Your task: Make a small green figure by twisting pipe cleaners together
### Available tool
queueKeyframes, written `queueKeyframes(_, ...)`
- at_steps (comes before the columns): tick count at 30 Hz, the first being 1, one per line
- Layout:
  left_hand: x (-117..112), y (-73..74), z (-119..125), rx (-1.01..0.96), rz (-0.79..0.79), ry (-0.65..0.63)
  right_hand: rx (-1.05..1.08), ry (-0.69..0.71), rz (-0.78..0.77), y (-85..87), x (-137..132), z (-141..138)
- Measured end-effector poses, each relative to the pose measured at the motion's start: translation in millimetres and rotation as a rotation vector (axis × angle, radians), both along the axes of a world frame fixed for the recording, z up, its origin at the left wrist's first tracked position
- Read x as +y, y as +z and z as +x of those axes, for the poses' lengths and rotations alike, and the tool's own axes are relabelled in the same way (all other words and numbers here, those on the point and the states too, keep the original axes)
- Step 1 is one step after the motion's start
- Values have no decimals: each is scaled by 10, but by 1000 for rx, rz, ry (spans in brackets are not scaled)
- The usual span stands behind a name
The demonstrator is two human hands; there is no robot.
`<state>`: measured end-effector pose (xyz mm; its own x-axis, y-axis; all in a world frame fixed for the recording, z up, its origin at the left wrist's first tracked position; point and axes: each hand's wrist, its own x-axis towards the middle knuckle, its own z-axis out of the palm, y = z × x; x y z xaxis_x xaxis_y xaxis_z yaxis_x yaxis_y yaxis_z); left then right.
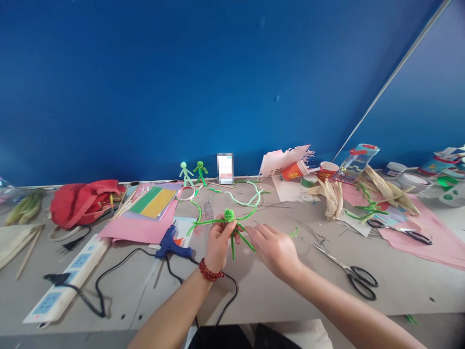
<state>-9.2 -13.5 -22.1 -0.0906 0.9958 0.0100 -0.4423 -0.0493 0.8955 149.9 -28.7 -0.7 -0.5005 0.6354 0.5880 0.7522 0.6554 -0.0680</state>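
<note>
My left hand (221,237), with a red bead bracelet at the wrist, pinches a bright green pipe-cleaner figure (229,215). The figure has a coiled round head, and several green strands stick out from it to the sides and downward. Closed fingers of my right hand (269,247) meet at the figure's right side, by a strand that slants down; the fingertips hide what they grip there. Behind my hands, a pale green pipe cleaner (250,202) curves over the table. Two finished-looking pipe-cleaner figures, one pale (186,173) and one darker green (200,173), stand against the wall.
Left of my hands lie a blue glue gun (174,244) with its black cord, a white power strip (67,281), coloured sheets (154,202) and a red bag (85,201). On the right are scissors (354,274), a second pair (403,231), corn husks (331,198) and paper cups (295,170). A phone (225,168) leans behind.
</note>
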Motion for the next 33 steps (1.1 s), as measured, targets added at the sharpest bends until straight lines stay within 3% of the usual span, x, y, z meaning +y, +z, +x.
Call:
queueKeyframes(4, -25, 12, -19, 155, 89, -33, -102, 67, 21, 219, 18, 89)
queueKeyframes(9, -70, 51, -44, 251, 132, -213, -82, 214, -47, 526, 250, 236)
queueKeyframes(14, -100, 39, -37, 196, 150, -458, 50, 401, -429, 696, 480, 322)
queueKeyframes(20, -129, 30, -32, 104, 136, -566, 110, 467, -882, 660, 641, 356)
queueKeyframes(26, -157, 55, -26, 74, 222, -438, 358, 599, -1436, 350, 730, 323)
queueKeyframes(29, -141, 35, -32, 126, 276, -281, 502, 580, -1483, 197, 670, 245)
queueKeyframes(33, -90, -14, -57, 242, 322, -44, 659, 568, -1403, 106, 521, 153)
